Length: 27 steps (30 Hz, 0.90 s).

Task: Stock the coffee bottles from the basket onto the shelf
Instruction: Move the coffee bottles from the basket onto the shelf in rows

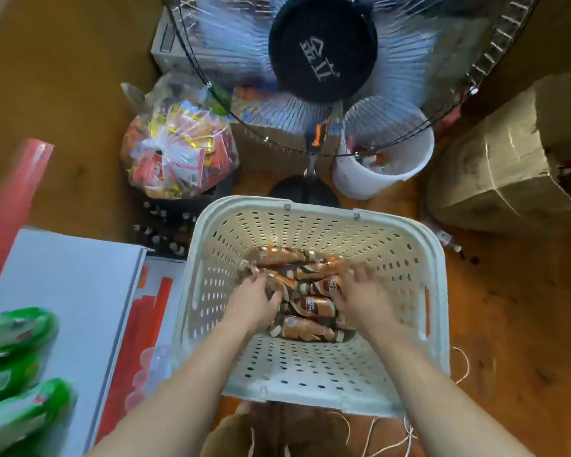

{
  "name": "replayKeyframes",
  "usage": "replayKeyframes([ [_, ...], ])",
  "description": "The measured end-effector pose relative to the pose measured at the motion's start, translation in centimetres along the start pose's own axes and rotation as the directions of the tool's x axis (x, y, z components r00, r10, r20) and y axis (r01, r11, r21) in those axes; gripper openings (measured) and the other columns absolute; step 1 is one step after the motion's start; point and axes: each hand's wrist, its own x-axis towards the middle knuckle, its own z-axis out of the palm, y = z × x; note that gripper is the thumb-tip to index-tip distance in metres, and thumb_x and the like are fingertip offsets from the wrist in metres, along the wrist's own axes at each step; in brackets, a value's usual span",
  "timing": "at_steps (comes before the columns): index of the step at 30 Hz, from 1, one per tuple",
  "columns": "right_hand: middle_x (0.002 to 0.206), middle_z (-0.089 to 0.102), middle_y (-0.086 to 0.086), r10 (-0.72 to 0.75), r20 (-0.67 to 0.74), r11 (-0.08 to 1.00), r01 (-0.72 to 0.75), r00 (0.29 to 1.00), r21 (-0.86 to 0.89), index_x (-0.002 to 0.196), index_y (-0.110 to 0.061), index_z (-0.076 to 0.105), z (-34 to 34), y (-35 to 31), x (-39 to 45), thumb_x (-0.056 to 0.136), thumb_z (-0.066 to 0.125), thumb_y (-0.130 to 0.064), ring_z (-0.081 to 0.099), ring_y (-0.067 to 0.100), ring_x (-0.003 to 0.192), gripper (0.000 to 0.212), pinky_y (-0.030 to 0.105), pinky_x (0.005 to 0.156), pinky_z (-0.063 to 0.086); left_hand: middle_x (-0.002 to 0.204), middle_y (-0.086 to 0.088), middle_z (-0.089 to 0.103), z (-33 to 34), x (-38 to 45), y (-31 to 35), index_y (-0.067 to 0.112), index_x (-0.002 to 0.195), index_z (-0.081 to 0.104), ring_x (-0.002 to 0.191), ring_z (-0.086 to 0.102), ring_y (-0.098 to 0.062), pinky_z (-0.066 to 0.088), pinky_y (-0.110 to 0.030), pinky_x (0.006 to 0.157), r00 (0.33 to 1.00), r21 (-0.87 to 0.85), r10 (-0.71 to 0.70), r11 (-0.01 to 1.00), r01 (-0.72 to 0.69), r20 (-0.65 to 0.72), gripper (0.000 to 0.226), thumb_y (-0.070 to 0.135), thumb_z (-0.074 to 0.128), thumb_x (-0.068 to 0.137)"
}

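Observation:
A cream perforated plastic basket stands on the floor below me. Several brown coffee bottles lie on their sides at its bottom. Both my arms reach down into it. My left hand has its fingers curled round a bottle at the left of the pile. My right hand lies on the bottles at the right with fingers curled over one. The frame is motion-blurred, so the exact grip is hard to read. No shelf is plainly in view.
A large standing fan is beyond the basket, with a white bucket and a clear bag of snacks near its base. Cardboard boxes sit at right. A white box and green packets lie at left.

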Motion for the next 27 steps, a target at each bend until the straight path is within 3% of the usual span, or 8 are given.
replayKeyframes([
  [2, 0.180, 0.023, 0.008, -0.009, 0.049, 1.000, 0.010, 0.999, -0.024, 0.172, -0.025, 0.023, 1.6, 0.2, 1.8, 0.111, 0.035, -0.059, 0.017, 0.035, 0.167, 0.071, 0.056, 0.134, 0.023, 0.151, -0.017, 0.058, 1.8, 1.8, -1.1, 0.027, 0.155, 0.045, 0.136, 0.058, -0.037, 0.050, -0.051, 0.113, 0.998, 0.019, -0.018, 1.000, 0.017, 0.054, 0.058, 0.050, 0.052, 0.102],
  [4, 0.182, 0.020, 0.005, -0.013, 0.070, 0.998, 0.017, 0.997, -0.063, 0.173, -0.028, 0.020, 3.0, 0.4, 3.1, 0.111, 0.031, -0.062, 0.013, 0.033, 0.168, 0.072, 0.054, 0.136, 0.011, 0.167, -0.016, 0.042, 3.7, 3.2, -1.8, 0.030, 0.162, 0.034, 0.153, 0.042, -0.037, 0.039, -0.055, 0.124, 0.991, -0.004, -0.074, 0.997, 0.075, 0.109, 0.065, 0.053, 0.050, 0.104],
  [7, 0.183, 0.018, 0.003, 0.013, 0.105, 1.000, -0.010, 0.994, -0.029, 0.174, -0.032, 0.018, 5.1, 0.9, 4.5, 0.110, 0.039, -0.062, 0.013, 0.034, 0.169, 0.074, 0.055, 0.134, 0.008, 0.177, -0.005, 0.025, 5.8, 5.5, -2.5, 0.030, 0.170, 0.021, 0.163, 0.024, -0.034, 0.026, -0.056, 0.131, 0.967, -0.079, -0.178, 0.978, 0.195, 0.183, 0.074, 0.056, 0.050, 0.106],
  [12, 0.184, 0.010, 0.002, 0.096, 0.209, 0.993, -0.078, 0.973, -0.090, 0.173, -0.040, 0.015, 8.4, 3.3, 7.0, 0.096, 0.050, -0.079, 0.007, 0.034, 0.169, 0.093, 0.059, 0.133, 0.001, 0.149, -0.003, 0.062, 10.0, 10.7, -4.6, 0.032, 0.150, 0.049, 0.139, 0.056, -0.034, 0.046, -0.059, 0.117, 0.947, -0.259, -0.272, 0.915, 0.310, 0.171, 0.073, 0.071, 0.050, 0.088],
  [15, 0.184, 0.006, 0.001, 0.099, 0.227, 0.993, -0.082, 0.969, -0.081, 0.173, -0.041, 0.016, 9.3, 3.8, 7.5, 0.097, 0.054, -0.073, 0.005, 0.034, 0.169, 0.091, 0.057, 0.135, 0.004, 0.131, -0.006, 0.073, 10.8, 12.1, -3.5, 0.019, 0.140, 0.059, 0.123, 0.066, -0.032, 0.052, -0.047, 0.109, 0.954, -0.334, -0.280, 0.894, 0.299, 0.103, 0.067, 0.063, 0.056, 0.090],
  [18, 0.182, 0.017, 0.004, 0.100, 0.215, 0.992, -0.080, 0.971, -0.100, 0.173, -0.041, 0.018, 9.3, 4.0, 8.1, 0.103, 0.056, -0.059, 0.013, 0.034, 0.167, 0.081, 0.054, 0.136, 0.011, 0.113, 0.002, 0.077, 10.9, 12.2, -2.6, 0.014, 0.128, 0.064, 0.105, 0.070, -0.022, 0.050, -0.033, 0.088, 0.945, -0.416, -0.328, 0.858, 0.302, 0.011, 0.046, 0.047, 0.071, 0.096],
  [24, 0.181, 0.019, 0.004, 0.119, 0.241, 0.991, -0.101, 0.963, -0.085, 0.172, -0.042, 0.020, 9.2, 3.8, 8.1, 0.103, 0.067, -0.035, 0.015, 0.035, 0.166, 0.084, 0.053, 0.135, 0.008, 0.099, 0.003, 0.076, 11.3, 13.2, -2.3, 0.012, 0.104, 0.072, 0.093, 0.069, -0.021, 0.052, -0.031, 0.082, 0.862, -0.478, -0.503, 0.773, 0.416, -0.064, 0.030, 0.037, 0.082, 0.091],
  [27, 0.181, 0.018, 0.003, 0.133, 0.237, 0.991, -0.124, 0.962, -0.053, 0.171, -0.042, 0.022, 9.0, 3.5, 8.2, 0.107, 0.061, -0.037, 0.015, 0.035, 0.166, 0.074, 0.054, 0.134, 0.012, 0.117, -0.011, 0.077, 10.9, 13.6, -1.0, 0.011, 0.122, 0.068, 0.111, 0.072, -0.031, 0.052, -0.034, 0.092, 0.803, -0.470, -0.586, 0.743, 0.477, -0.111, 0.047, 0.042, 0.080, 0.089],
])
